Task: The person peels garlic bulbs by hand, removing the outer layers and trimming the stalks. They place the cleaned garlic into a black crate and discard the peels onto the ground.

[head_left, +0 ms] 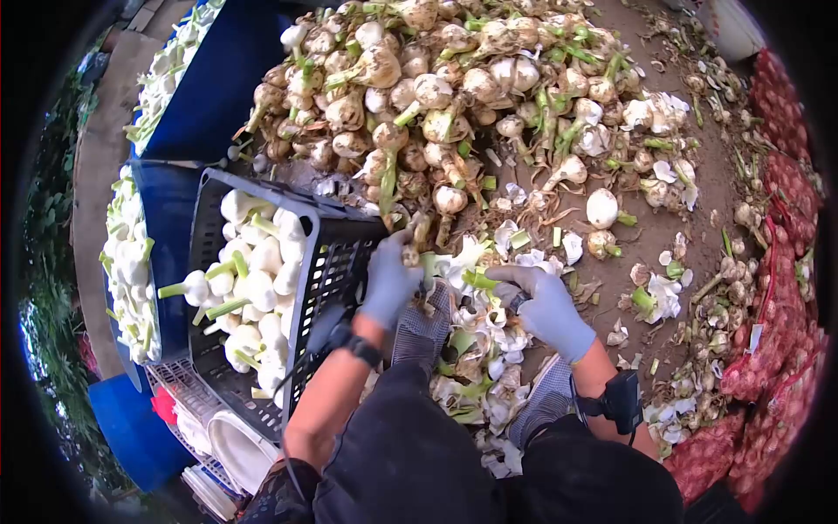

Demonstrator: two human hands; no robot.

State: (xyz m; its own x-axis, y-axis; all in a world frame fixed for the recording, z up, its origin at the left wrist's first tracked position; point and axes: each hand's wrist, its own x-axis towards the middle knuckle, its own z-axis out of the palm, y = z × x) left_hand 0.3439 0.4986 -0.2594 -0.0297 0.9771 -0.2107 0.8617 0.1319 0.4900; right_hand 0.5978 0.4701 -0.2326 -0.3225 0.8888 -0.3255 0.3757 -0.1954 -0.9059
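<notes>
My left hand (392,281), in a pale grey glove, is closed around a garlic bulb (410,256) beside the black crate, its fingers hiding most of it. My right hand (543,304), gloved the same way, is curled around a small dark tool (518,302), whose kind I cannot tell. A cut green garlic stem (478,279) shows right at its fingertips. Below and between both hands lies a heap of peeled skins and stem ends (489,336). Just beyond them rises a large pile of soil-stained garlic (436,96).
The black slatted crate (327,253) at my left holds cleaned white garlic (257,284). Blue bins (179,236) of trimmed garlic stand farther left, near a white bucket (240,445). Red mesh sacks (781,288) line the right side. Skins litter the dirt floor (611,279).
</notes>
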